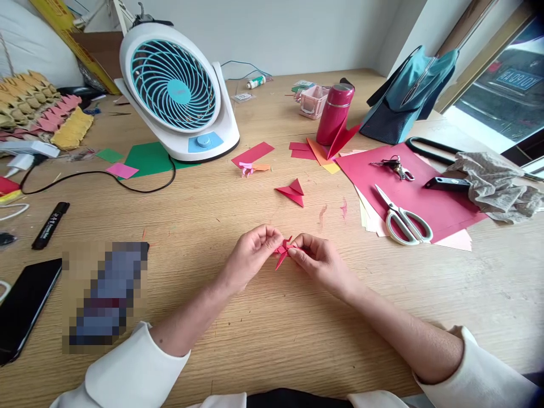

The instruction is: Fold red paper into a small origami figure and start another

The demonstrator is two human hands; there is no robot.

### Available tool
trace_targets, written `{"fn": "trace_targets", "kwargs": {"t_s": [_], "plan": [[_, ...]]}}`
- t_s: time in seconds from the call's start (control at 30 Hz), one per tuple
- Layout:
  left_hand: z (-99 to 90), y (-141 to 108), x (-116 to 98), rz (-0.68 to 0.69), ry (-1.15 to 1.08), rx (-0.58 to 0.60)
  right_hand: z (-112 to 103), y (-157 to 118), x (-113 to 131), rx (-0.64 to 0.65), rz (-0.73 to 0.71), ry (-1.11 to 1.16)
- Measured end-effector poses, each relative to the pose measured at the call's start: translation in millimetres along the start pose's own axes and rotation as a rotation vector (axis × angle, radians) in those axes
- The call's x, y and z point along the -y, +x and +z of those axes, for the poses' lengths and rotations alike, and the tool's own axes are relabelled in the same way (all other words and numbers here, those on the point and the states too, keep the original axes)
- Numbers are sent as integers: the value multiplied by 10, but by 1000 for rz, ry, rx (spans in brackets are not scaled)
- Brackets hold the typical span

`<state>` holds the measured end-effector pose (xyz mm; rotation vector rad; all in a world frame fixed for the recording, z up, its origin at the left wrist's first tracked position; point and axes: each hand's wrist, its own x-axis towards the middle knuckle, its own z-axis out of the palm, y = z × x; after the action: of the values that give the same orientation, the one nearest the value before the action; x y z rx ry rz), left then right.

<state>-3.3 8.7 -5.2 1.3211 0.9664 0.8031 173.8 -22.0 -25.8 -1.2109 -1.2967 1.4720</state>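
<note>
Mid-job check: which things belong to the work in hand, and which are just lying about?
Likely part of it:
- small red folded paper, pinched by left hand and right hand
- folded red piece beyond
- large red sheet
- scissors

Apparently lying about:
- fan
- marker
- flask
- teal bag
- keys

Folded paper (283, 249) sat at centre between left hand (253, 252) and right hand (321, 262), the fan (178, 93) upper left, the flask (334, 116) upper right, left of the bag (403, 105), scissors (398, 222) right, on a sheet (450, 208).

Plain white sleeves (131, 365), loose, wide-ended
</note>
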Motion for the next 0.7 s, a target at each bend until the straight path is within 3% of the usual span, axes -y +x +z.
{"fn": "trace_targets", "kwargs": {"t_s": [0.13, 0.3, 0.43, 0.57, 0.7], "plan": [[-107, 9, -82, 240, 158, 16, -17, 16, 27, 91, 177, 418], [-163, 19, -129, 483, 327, 219, -10, -30, 57, 216, 361, 764], [-162, 39, -126, 524, 320, 237, 16, -62, 30, 298, 448, 878], [-157, 38, -96, 464, 263, 282, 52, -84, 16, 396, 495, 952], [-131, 24, -50, 392, 169, 204, 75, -99, 20, 440, 500, 999]]}}
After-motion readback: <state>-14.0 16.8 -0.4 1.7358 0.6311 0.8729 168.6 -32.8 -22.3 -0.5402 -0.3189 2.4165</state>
